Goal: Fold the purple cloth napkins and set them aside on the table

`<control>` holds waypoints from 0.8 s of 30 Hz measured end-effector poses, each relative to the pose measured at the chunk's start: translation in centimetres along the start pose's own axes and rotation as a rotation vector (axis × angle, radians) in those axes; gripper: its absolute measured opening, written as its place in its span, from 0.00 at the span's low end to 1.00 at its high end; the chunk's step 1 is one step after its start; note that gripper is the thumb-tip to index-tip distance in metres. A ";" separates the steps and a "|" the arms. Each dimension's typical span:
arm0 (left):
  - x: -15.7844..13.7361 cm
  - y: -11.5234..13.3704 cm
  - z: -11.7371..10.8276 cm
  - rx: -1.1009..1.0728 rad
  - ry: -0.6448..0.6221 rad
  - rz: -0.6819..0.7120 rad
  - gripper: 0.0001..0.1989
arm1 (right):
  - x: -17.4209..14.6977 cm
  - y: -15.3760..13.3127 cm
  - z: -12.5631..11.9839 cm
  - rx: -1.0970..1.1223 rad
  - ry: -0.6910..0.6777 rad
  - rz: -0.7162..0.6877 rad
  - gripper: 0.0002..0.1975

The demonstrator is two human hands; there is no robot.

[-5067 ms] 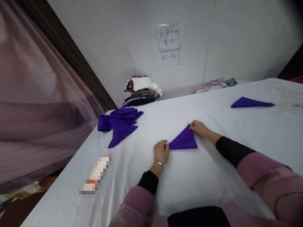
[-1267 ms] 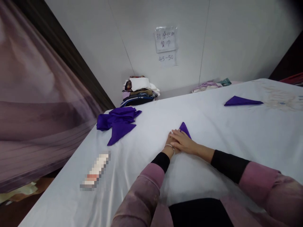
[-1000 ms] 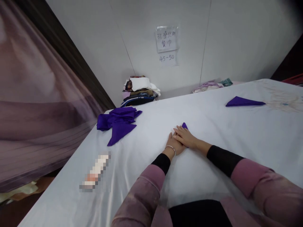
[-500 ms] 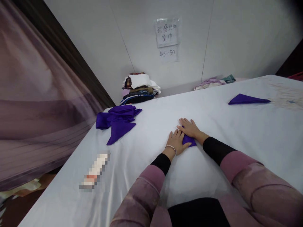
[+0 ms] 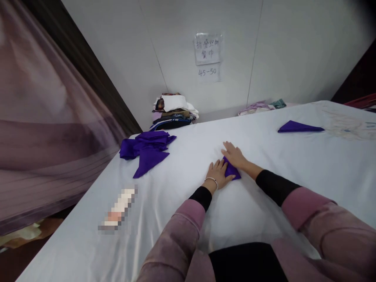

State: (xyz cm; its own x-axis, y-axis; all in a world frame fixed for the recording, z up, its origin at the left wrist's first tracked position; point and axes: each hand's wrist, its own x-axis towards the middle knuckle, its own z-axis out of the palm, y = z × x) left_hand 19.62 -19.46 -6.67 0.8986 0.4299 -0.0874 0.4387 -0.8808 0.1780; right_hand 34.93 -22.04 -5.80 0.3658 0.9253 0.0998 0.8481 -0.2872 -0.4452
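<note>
A folded purple napkin (image 5: pixel 232 171) lies on the white-covered table (image 5: pixel 249 211), partly hidden beneath my hands. My left hand (image 5: pixel 217 172), with a bracelet at the wrist, rests flat on its left side, fingers spread. Over its upper right edge is my right hand (image 5: pixel 234 155), fingers stretched out and flat. Whether the right palm touches the cloth or sits just above it, I cannot tell. Another folded purple napkin (image 5: pixel 300 127), triangular, lies at the far right. A loose heap of purple napkins (image 5: pixel 147 143) is on the left, one pointed corner toward me.
A blurred-out long object (image 5: pixel 120 207) lies on the table's left part. Behind the table's far edge stand a stack of folded clothes (image 5: pixel 173 111) and a smaller cloth pile (image 5: pixel 258 107). A draped curtain (image 5: pixel 58 129) hangs on the left. Paper signs (image 5: pixel 207 53) are on the wall.
My right hand has shifted slightly up, away from my left hand, uncovering more of the purple napkin. My left hand stays flat on it. The view has tilted a little.
</note>
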 end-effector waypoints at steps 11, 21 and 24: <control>0.1 0.0 0.1 0.025 0.034 0.038 0.38 | -3.6 -1.3 1.8 0.074 -0.165 -0.212 0.34; -0.1 0.0 0.1 0.031 0.050 0.016 0.39 | 0.0 2.5 2.2 -0.088 -0.110 -0.126 0.32; 0.0 0.0 0.2 0.036 0.054 0.008 0.40 | 1.2 3.5 1.6 -0.055 -0.091 -0.089 0.29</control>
State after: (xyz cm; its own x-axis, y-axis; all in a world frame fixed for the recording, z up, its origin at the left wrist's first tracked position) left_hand 19.60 -19.48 -6.91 0.9010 0.4325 -0.0330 0.4326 -0.8902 0.1429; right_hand 37.69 -21.48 -8.68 0.2537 0.9658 0.0545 0.8963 -0.2135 -0.3886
